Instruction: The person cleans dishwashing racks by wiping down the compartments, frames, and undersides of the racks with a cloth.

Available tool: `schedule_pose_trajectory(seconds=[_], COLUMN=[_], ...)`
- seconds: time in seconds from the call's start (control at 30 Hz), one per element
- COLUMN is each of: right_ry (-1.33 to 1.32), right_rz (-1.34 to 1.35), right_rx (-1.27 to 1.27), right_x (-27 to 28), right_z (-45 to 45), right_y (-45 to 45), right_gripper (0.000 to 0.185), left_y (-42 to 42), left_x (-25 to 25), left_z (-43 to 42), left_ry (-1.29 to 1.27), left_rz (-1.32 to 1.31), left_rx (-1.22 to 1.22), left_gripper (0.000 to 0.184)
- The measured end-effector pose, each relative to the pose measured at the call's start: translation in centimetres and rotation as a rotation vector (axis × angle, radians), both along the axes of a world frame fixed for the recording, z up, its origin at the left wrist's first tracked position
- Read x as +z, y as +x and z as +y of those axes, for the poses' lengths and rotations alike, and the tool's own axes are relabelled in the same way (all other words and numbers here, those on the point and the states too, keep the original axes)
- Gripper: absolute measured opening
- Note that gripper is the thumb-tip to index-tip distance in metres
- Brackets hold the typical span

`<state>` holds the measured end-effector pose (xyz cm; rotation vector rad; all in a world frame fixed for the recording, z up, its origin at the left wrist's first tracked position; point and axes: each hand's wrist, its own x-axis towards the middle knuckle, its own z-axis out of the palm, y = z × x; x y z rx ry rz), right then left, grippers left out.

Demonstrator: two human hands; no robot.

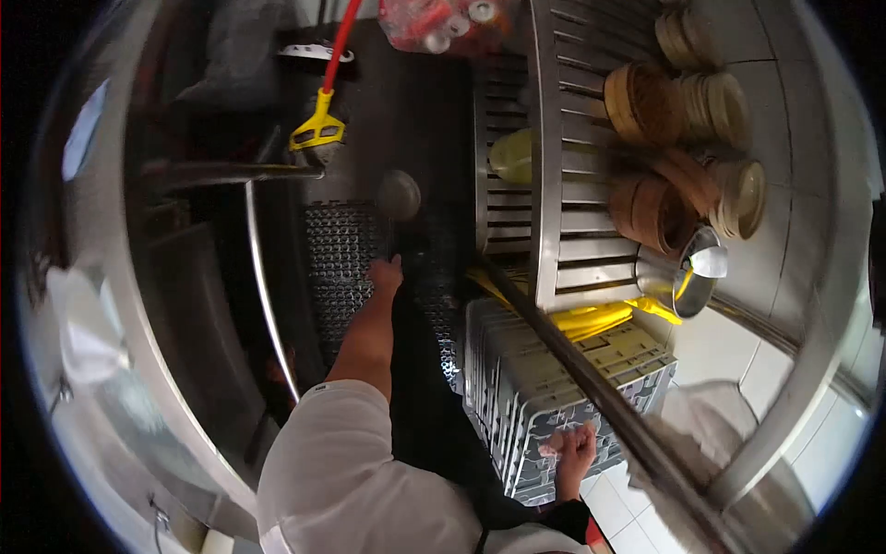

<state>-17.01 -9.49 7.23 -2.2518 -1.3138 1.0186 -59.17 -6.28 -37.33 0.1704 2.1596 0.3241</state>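
Note:
My left hand [386, 271] reaches forward over the dark floor, its fingers closed around a thin handle. At the far end of that handle is a round greyish head, so the tool looks like a ladle [400, 195]; its details are blurred. Low on the right, my right hand [576, 450] is beside a stack of grey dish racks [572, 397]. Its fingers are loosely bent and apart, and nothing shows in them. Whether it touches the racks, I cannot tell.
A slatted metal shelf [546, 166] on the right holds bamboo steamers [646, 103], a metal pot [678, 282] and yellow gloves [591, 321]. Ahead are a yellow broom head [319, 129] with a red handle and a red bag [443, 23]. A perforated mat [341, 249] covers the floor.

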Motion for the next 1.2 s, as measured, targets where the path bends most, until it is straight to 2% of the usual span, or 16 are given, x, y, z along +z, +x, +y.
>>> schedule_pose_trajectory(seconds=[0.1,0.17,0.3,0.37,0.4,0.43,0.47,0.5,0.53,0.6,0.73,0.83,0.93,1.07,1.13,1.2], right_ry=[-0.038,-0.145,-0.227,-0.281,-0.303,-0.334,-0.386,-0.257,-0.236,-0.151,-0.017,-0.091,-0.058,-0.190,-0.323,-0.495], right_rz=[-0.148,-0.137,0.072,0.023,0.219,0.419,0.615,0.347,0.297,0.187,0.489,0.837,0.943,1.249,1.162,1.020], right_rx=[-0.140,-0.140,0.173,0.444,0.391,0.343,0.296,0.621,0.672,0.759,0.601,0.680,1.135,1.324,1.437,1.802], right_x=[0.5,1.6,1.3,1.0,0.6,0.1,0.0,-0.7,-0.1,2.0,3.1,6.5,11.7,15.9,17.0,16.2], right_z=[0.8,2.4,2.9,2.9,3.0,3.3,3.1,3.7,4.2,6.1,8.5,8.4,5.2,-2.4,-6.5,-10.2], right_y=[-2.1,-4.8,-5.8,-6.7,-7.5,-8.8,-9.7,-9.8,-11.0,-15.9,-21.6,-28.7,-35.3,-43.5,-47.8,-53.4], right_gripper=[0.013,0.012,0.018,0.023,0.023,0.023,0.022,0.022,0.023,0.026,0.037,0.041,0.038,0.039,0.037,0.041], left_y=[-1.5,-1.0,0.0,-0.8,-0.5,2.8,1.2,3.4,1.6,1.5,-0.8,-2.0,-2.6,-5.9,-7.9,-7.9], left_x=[0.4,0.4,3.3,9.7,13.2,4.6,12.5,11.1,18.9,24.6,40.7,50.1,52.6,57.0,55.3,61.4], left_z=[7.9,11.1,10.8,10.7,10.5,7.8,8.3,7.6,7.8,6.9,1.7,-5.6,-11.6,-22.3,-28.6,-33.8], left_ry=[0.130,0.085,0.152,0.153,0.186,0.246,0.330,0.312,0.375,0.395,0.596,0.955,1.280,1.407,1.453,1.361], left_rz=[-0.331,-0.316,-0.285,-0.366,-0.239,-0.065,-0.018,-0.111,-0.225,-0.431,-0.956,-0.902,-0.384,0.036,0.469,0.624], left_rx=[-0.101,-0.555,-0.551,-0.398,-0.368,-0.566,-0.852,-0.317,-0.336,-0.249,-0.104,0.090,0.282,0.760,0.844,1.164], left_gripper=[0.062,0.076,0.072,0.066,0.058,0.052,0.048,0.048,0.052,0.063,0.071,0.065,0.052,0.031,0.023,0.023])
